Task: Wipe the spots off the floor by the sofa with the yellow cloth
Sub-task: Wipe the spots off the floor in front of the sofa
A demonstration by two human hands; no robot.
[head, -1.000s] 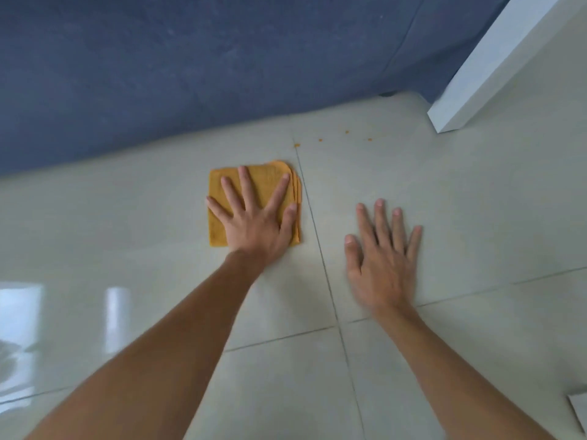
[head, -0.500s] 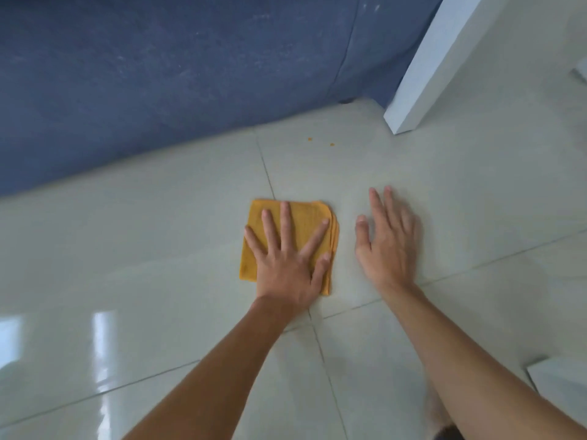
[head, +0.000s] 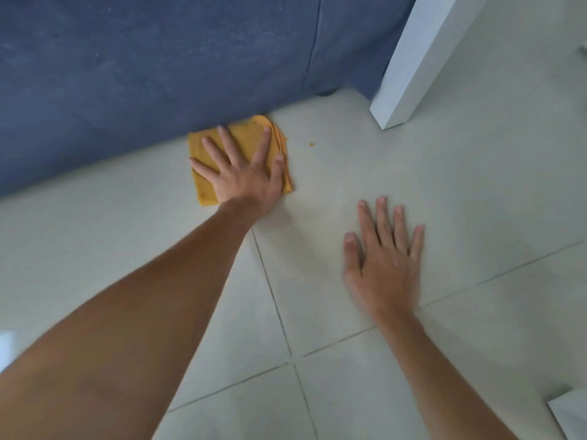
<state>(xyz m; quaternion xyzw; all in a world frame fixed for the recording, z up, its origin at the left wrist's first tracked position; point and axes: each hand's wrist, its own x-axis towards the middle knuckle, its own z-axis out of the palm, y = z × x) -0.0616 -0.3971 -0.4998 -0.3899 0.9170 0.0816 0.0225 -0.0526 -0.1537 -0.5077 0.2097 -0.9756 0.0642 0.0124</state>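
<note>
left hand [head: 244, 173] lies flat on the folded yellow cloth [head: 203, 150], fingers [head: 213, 150] spread and extended, palm pressing down; not pinching or gripping, just bearing on top. cloth sits on the tiled floor [head: 476, 192], its far edge touching the base of the blue sofa [head: 158, 65]. folded layers show at the cloth's right edge.

right hand [head: 384, 258] flat on the floor, fingers open and close together, holding nothing; well apart from the cloth. reads as a brace for body weight.

one orange spot [head: 311, 144] visible near the cloth's right edge, apart from it. another speck [head: 286, 139] just at the cloth's right edge. white panel [head: 409, 74] stands beyond, to the right.

handling judgement: cloth is soft, light, limp, several layers thick. it will slide readily on the glossy tile, so a flat palm with spread fingers is the sensible hold; friction under the palm carries it along. pinching a corner would probably let the fold open or bunch. pressure is best kept over the middle so the edges do not curl.

step in hand, as judged: wiping along the sofa base. a rightward pass would be needed for the remaining spot.
</note>
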